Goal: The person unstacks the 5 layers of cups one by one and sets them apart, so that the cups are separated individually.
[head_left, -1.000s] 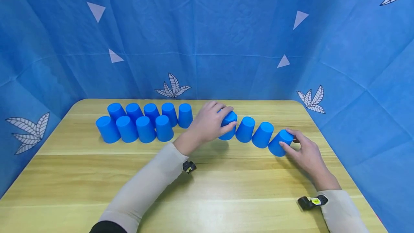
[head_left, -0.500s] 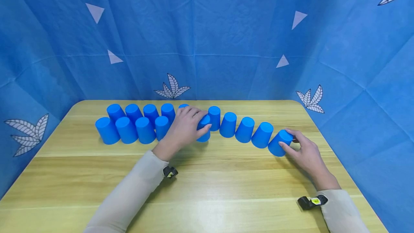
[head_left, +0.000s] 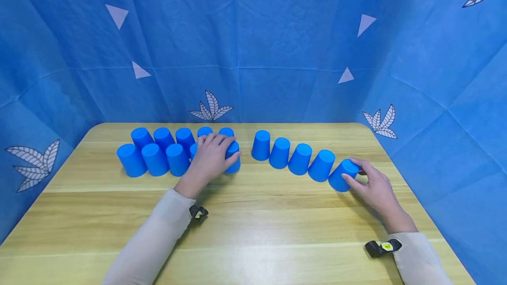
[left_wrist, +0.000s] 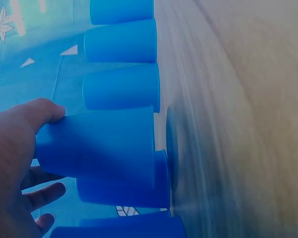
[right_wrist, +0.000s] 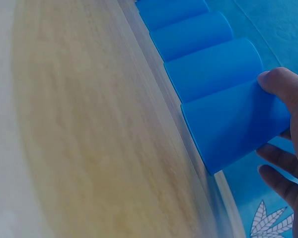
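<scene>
My left hand [head_left: 207, 159] grips an upside-down blue cup [head_left: 233, 164] at the right end of the front row of the left group. In the left wrist view that held cup [left_wrist: 102, 146] hangs slightly above the table, its shadow beside the rim. My left hand partly hides a front-row cup [head_left: 193, 150] and a back-row cup [head_left: 204, 131]. On the right, my right hand [head_left: 376, 188] holds the last cup [head_left: 343, 177] of a slanting row between thumb and fingers. The right wrist view shows this cup [right_wrist: 233, 126] with its rim down on the table, against its neighbour.
Several more upturned blue cups [head_left: 132, 162] stand in two rows at the left. Between the held cups runs a slanting line of cups [head_left: 279, 155]. The wooden table [head_left: 253, 232] ends at a blue patterned curtain [head_left: 277, 56] behind and on both sides.
My left hand has carried its cup leftwards, from in front of the slanting row to the left group's front row, uncovering the cups behind. My right hand and its cup stay put.
</scene>
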The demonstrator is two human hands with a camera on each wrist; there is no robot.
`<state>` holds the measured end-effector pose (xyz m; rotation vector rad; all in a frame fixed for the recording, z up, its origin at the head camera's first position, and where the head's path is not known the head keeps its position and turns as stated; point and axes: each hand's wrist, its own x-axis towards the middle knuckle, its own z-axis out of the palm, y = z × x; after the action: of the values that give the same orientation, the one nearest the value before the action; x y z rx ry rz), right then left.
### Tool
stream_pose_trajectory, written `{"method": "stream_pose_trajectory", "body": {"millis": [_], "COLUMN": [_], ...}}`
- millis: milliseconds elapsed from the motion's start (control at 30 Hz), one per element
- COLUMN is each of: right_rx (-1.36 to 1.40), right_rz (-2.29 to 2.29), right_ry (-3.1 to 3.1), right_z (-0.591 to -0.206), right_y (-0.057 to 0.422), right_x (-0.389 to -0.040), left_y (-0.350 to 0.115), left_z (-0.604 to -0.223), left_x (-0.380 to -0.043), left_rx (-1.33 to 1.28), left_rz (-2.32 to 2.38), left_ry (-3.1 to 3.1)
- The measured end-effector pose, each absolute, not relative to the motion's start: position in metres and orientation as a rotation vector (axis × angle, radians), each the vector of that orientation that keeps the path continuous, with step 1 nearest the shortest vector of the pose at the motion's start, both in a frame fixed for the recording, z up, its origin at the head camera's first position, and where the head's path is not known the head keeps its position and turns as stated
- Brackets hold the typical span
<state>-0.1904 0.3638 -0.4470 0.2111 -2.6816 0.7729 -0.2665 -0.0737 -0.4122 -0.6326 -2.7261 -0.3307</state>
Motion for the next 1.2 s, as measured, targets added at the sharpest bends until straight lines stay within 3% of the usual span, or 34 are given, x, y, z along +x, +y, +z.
{"method": "stream_pose_trajectory", "body": {"millis": [733,1200], "right_rx": [0.222,0.248], "right_rz": [0.777,0.772], "right_ry": [-2.686,-2.653], "right_z": [-0.447,-0.448], "right_y": [0.364,0.364], "right_x": [-0.191,-0.192], "left_y": [-0.089,-0.058], "left_z": [-0.412,-0.404], "left_x": [-0.261,-0.267], "left_rx": [-0.572,-0.741], "left_rz": [-0.271,-0.246], "left_ry": [-2.785,-2.617]}}
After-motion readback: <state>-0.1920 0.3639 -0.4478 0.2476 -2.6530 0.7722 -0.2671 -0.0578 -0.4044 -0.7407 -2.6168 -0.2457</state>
